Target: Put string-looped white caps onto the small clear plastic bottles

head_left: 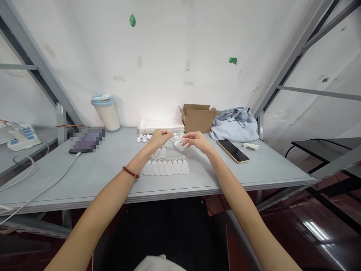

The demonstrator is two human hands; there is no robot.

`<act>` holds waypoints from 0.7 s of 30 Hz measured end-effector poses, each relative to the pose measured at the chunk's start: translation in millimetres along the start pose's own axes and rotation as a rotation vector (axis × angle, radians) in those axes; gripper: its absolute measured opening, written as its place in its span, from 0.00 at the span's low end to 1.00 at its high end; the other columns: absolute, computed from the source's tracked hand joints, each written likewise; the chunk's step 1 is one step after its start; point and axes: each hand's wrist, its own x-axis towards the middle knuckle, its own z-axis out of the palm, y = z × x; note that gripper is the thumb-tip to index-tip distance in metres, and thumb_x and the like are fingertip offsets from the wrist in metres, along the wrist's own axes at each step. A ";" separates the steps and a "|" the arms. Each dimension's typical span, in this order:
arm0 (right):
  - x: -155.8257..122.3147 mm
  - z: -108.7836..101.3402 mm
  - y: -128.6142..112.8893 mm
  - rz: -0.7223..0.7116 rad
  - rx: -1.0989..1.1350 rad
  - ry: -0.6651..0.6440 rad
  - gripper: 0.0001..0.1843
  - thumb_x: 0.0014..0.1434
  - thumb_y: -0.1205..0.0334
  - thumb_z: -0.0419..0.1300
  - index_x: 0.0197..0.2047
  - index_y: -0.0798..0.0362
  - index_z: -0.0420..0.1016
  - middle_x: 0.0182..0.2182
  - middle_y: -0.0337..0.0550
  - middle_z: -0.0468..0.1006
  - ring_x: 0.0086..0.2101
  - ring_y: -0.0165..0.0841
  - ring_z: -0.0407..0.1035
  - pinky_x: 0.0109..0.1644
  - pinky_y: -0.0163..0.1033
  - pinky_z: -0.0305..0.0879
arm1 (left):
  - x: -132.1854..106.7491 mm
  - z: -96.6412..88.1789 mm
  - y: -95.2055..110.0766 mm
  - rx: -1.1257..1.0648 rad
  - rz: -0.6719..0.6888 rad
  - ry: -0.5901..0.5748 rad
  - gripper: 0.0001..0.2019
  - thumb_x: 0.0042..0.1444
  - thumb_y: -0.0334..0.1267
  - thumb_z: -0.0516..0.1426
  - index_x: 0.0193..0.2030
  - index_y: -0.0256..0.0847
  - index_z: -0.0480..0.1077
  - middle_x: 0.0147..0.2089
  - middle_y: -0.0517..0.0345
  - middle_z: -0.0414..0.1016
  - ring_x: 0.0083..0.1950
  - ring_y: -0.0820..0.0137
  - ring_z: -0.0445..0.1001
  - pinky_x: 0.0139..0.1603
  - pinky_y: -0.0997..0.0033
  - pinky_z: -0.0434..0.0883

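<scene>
My left hand (160, 139) is closed in a pinch at the middle of the table; what lies between its fingertips is too small to make out. Close to it on the right, my right hand (197, 141) grips a small white translucent piece (178, 145) between thumb and fingers. Below both hands lies a neat row of similar white pieces (166, 168), with white cords along their upper ends. A few more loose pieces (161, 153) rest just above that row, partly behind my left hand. Several small white parts (143, 138) sit to the left of my left hand.
Behind my hands are a stack of white sheets or trays (162, 125), an open cardboard box (199, 118) and a bundled blue cloth (235, 124). A phone (232, 151) and crumpled tissue (251, 146) lie right. Left stand a tumbler (107, 114) and a blurred device (87, 141) with a cable.
</scene>
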 end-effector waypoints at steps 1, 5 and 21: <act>-0.1 0.6 -0.3 0.002 0.008 -0.006 0.17 0.45 0.54 0.70 0.34 0.57 0.78 0.29 0.45 0.81 0.30 0.33 0.76 0.31 0.34 0.68 | -0.5 0.3 0.4 -0.021 -0.009 -0.020 0.09 0.45 0.41 0.59 0.23 0.37 0.67 0.18 0.68 0.54 0.20 0.79 0.50 0.22 0.75 0.49; -1.5 3.6 -2.6 0.006 0.033 -0.027 0.16 0.45 0.54 0.70 0.34 0.57 0.77 0.29 0.45 0.80 0.31 0.34 0.76 0.31 0.34 0.68 | -2.9 0.8 3.4 -0.132 -0.053 -0.089 0.11 0.46 0.39 0.60 0.23 0.39 0.61 0.20 0.68 0.53 0.19 0.80 0.49 0.21 0.76 0.47; -4.9 11.6 -4.6 -0.010 0.015 -0.198 0.18 0.51 0.60 0.65 0.46 0.54 0.74 0.30 0.41 0.80 0.28 0.30 0.74 0.30 0.34 0.68 | -6.8 6.2 -0.7 0.037 0.059 -0.151 0.12 0.50 0.46 0.60 0.30 0.39 0.68 0.21 0.67 0.56 0.22 0.77 0.52 0.23 0.75 0.51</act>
